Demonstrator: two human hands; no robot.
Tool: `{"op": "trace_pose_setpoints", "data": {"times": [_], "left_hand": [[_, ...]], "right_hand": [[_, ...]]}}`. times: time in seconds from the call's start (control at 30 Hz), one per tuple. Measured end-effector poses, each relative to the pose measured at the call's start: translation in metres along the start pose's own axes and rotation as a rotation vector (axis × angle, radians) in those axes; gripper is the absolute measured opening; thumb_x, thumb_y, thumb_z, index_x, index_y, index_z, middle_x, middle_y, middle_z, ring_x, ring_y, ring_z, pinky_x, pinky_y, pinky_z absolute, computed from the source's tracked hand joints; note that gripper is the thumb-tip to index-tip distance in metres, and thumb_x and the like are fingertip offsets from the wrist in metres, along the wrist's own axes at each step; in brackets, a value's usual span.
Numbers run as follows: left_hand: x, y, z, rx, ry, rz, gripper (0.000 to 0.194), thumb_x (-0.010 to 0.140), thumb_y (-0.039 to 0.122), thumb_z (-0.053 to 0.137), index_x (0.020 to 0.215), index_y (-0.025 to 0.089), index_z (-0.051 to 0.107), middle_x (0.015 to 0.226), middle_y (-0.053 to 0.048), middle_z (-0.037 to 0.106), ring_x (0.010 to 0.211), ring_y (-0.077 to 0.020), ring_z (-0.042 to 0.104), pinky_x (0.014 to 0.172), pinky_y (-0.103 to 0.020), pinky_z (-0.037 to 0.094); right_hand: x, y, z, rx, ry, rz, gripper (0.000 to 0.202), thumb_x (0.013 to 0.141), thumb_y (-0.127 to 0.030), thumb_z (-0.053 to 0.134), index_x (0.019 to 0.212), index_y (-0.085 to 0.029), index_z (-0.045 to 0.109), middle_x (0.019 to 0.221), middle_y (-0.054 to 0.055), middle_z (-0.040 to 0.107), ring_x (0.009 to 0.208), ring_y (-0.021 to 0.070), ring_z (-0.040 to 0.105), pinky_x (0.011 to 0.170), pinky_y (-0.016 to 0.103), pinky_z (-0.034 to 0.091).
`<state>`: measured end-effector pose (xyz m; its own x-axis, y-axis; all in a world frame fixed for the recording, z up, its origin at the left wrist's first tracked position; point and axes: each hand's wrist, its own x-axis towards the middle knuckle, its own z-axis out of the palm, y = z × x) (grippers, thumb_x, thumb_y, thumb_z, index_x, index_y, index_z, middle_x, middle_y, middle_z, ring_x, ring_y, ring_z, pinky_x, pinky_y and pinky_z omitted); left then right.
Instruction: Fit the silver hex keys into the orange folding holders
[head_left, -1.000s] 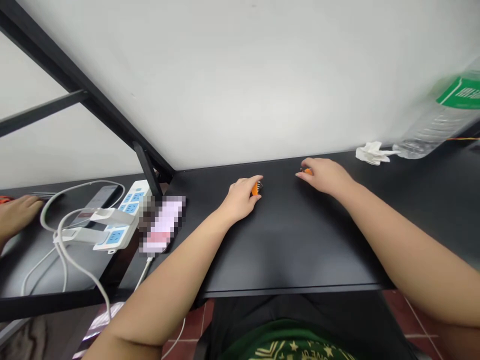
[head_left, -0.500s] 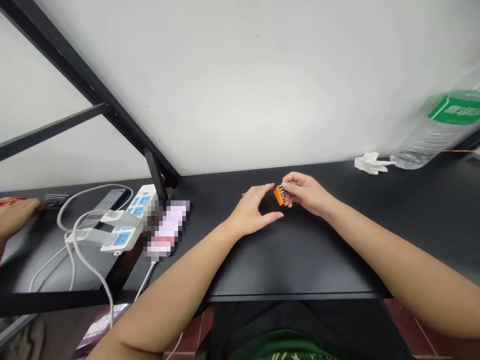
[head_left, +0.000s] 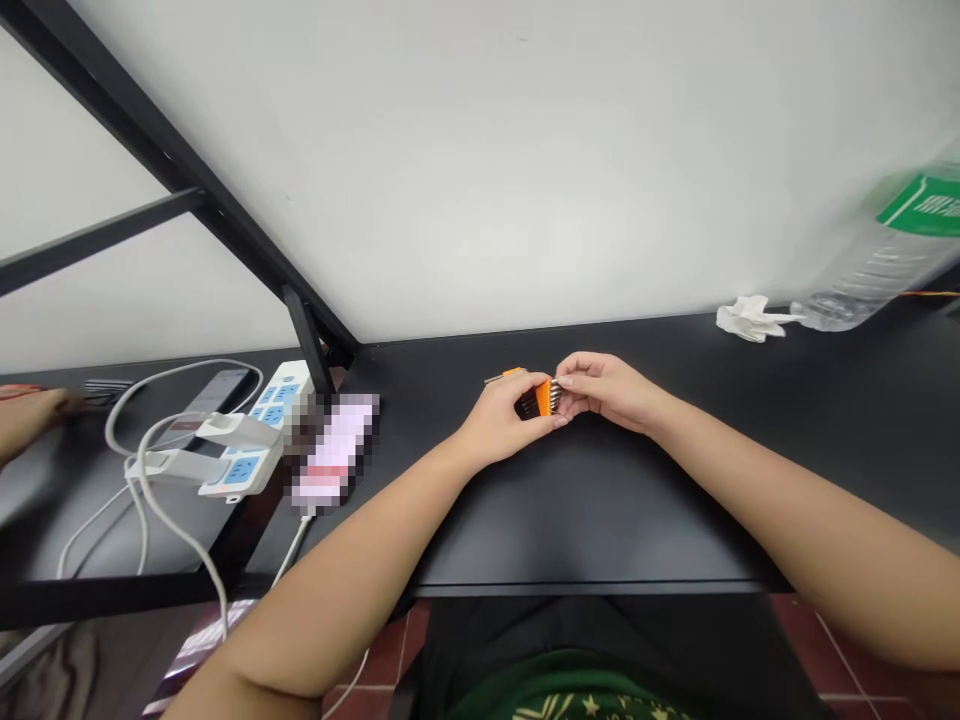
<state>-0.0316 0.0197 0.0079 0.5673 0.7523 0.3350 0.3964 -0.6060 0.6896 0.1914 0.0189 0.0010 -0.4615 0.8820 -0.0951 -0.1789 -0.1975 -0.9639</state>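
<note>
An orange bit holder (head_left: pixel 544 398) carries a row of several thin metal bits, silver on its right side and dark on its left. My left hand (head_left: pixel 501 416) curves around it, with thumb and fingertips closed at its edges. My right hand (head_left: pixel 606 391) pinches the silver ends from the right. Both hands are just above the black tabletop, fingertips nearly meeting. Behind my left fingers, another orange piece (head_left: pixel 513 372) with a thin metal rod lies partly hidden on the table.
To the left are a phone (head_left: pixel 334 450) on a charging cable and a white power strip (head_left: pixel 259 430) with plugs. A black metal frame (head_left: pixel 247 240) rises there. Another person's hand (head_left: pixel 34 420) is at the far left. Crumpled tissue (head_left: pixel 752 319) and a plastic bottle (head_left: pixel 862 270) stand right.
My left hand has gone from spread beside the orange bit holder to closed around it. The bit holder has shifted slightly left. The orange piece behind now shows more.
</note>
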Motion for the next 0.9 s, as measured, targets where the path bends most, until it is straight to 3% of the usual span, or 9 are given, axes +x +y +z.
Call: {"op": "trace_pose_setpoints", "data": {"times": [0.2,0.4,0.63,0.9], "left_hand": [[-0.001,0.002,0.001,0.055,-0.05,0.011,0.034,0.08,0.039,0.083,0.107,0.022,0.071,0.094,-0.002,0.074,0.084,-0.0192,0.067,0.081,-0.036,0.055],[0.0,0.004,0.001,0.062,-0.079,0.041,0.035,0.083,0.045,0.08,0.105,0.021,0.07,0.089,-0.002,0.071,0.08,-0.0183,0.063,0.076,-0.033,0.05],[0.0,-0.002,0.001,-0.006,-0.086,-0.009,0.036,0.083,0.049,0.078,0.102,0.019,0.07,0.09,-0.003,0.07,0.081,-0.0179,0.063,0.079,-0.033,0.052],[-0.001,0.001,0.0,-0.011,-0.131,-0.101,0.04,0.078,0.051,0.082,0.1,0.021,0.07,0.082,0.001,0.065,0.072,-0.0144,0.057,0.072,-0.029,0.05]], "right_hand": [[-0.005,-0.01,-0.001,-0.301,-0.095,0.073,0.039,0.086,-0.054,0.078,0.088,-0.016,0.07,0.072,0.003,0.072,0.062,0.0152,0.069,0.065,0.031,0.058],[-0.004,-0.007,-0.004,-0.258,-0.146,0.026,0.034,0.089,-0.049,0.076,0.082,-0.017,0.066,0.063,-0.002,0.064,0.055,0.0103,0.057,0.058,0.025,0.048],[-0.003,-0.005,-0.007,-0.079,-0.117,-0.009,0.036,0.089,-0.049,0.078,0.079,-0.018,0.062,0.062,-0.003,0.061,0.052,0.0105,0.056,0.055,0.024,0.044],[-0.008,-0.014,-0.011,-0.281,-0.152,0.013,0.036,0.092,-0.051,0.073,0.082,-0.017,0.066,0.064,-0.001,0.065,0.055,0.0117,0.058,0.06,0.026,0.048]]}}
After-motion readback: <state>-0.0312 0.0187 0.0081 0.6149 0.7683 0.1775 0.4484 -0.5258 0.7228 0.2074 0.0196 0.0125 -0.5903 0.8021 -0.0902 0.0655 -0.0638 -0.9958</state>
